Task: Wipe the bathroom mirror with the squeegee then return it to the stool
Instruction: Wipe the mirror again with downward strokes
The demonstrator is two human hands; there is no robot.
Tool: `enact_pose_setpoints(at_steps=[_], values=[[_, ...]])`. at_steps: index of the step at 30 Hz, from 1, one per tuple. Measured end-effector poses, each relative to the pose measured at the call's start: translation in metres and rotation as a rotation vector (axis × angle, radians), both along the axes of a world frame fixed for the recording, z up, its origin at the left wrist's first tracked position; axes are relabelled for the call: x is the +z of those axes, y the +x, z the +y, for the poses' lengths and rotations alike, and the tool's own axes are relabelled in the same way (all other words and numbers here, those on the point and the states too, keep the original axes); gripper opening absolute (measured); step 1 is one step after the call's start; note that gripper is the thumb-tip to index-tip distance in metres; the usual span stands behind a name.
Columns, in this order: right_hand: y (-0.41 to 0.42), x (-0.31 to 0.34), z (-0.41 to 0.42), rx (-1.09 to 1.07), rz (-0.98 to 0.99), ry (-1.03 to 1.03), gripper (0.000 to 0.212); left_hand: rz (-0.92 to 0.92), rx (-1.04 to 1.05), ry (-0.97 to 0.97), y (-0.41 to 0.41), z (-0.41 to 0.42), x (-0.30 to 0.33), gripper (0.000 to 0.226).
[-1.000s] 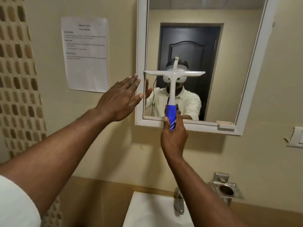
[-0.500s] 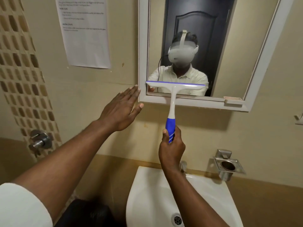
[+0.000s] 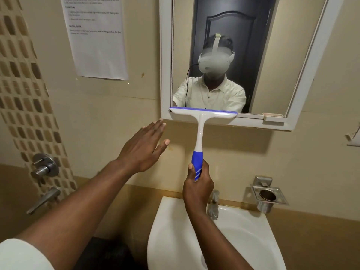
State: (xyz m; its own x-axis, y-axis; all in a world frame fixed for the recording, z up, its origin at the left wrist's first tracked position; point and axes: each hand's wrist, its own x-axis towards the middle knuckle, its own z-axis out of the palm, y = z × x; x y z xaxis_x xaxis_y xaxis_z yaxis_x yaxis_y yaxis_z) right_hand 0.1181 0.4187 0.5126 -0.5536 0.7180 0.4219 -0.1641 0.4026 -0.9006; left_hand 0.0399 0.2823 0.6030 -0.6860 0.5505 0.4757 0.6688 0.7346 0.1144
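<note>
On the wall at left hangs a paper (image 3: 97,36), its print too blurred to read. The left hand (image 3: 143,148) is spread flat, holding nothing. The right hand (image 3: 197,185) grips the squeegee (image 3: 200,137), handle upright, blade level along the mirror (image 3: 229,55)'s bottom edge.

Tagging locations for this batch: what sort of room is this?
A bathroom, most likely a small household one: a white washbasin with a tap under a framed wall mirror, and a shower valve on the tiled strip.
</note>
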Motion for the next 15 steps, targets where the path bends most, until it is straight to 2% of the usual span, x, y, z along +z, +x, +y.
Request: enact_pose_setpoints(at_steps=[15], values=[[0.006, 0.006, -0.002, 0.032, -0.018, -0.025, 0.036, -0.017, -0.020, -0.019, 0.013, 0.018, -0.012, 0.070]])
